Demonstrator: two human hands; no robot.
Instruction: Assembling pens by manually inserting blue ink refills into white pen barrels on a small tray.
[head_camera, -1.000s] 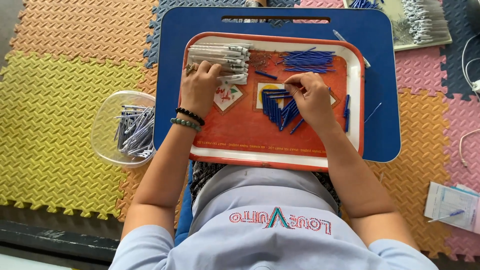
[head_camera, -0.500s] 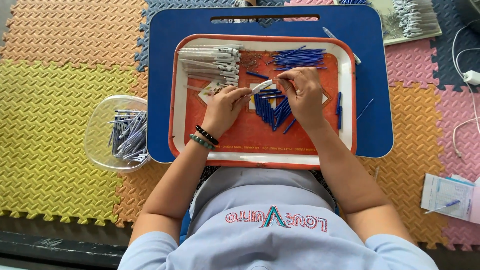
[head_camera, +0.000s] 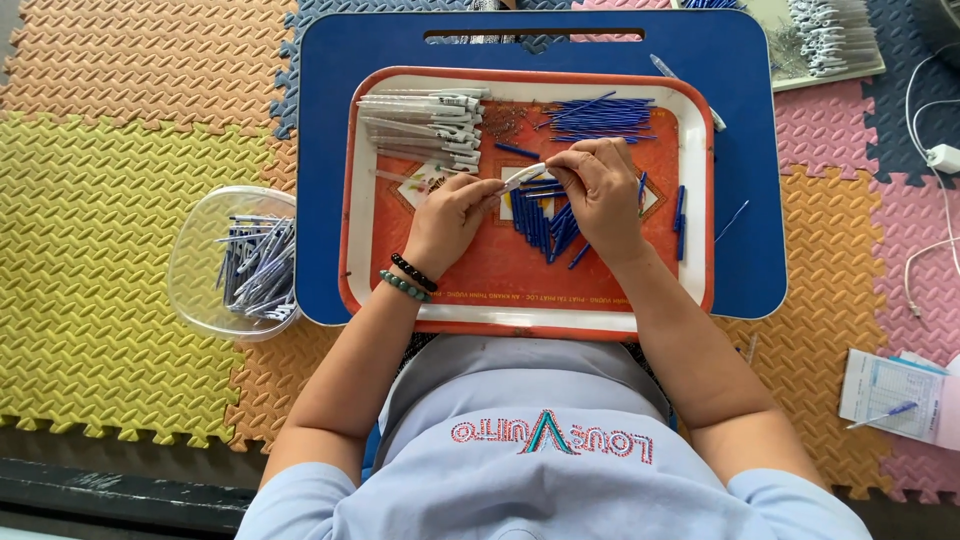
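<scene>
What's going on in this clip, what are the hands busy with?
A person seated on foam mats holds a slim white pen barrel between both hands: left hand at its lower end, right hand at its tip. This happens above an orange rectangular tray holding a stack of white barrels and loose blue refills. The tray sits on a blue lap board. A clear plastic bowl of assembled pens stands beside the board.

One orange tray (head_camera: 360, 250), centre frame. One blue lap board (head_camera: 750, 250) beneath it. One clear plastic tub (head_camera: 195, 290), left. Two bead bracelets (head_camera: 408, 280), centre. One paper slip (head_camera: 885, 395) with one blue pen (head_camera: 880, 413), lower right. White barrels (head_camera: 420, 125) and blue refills (head_camera: 600, 115): too many to count.
</scene>
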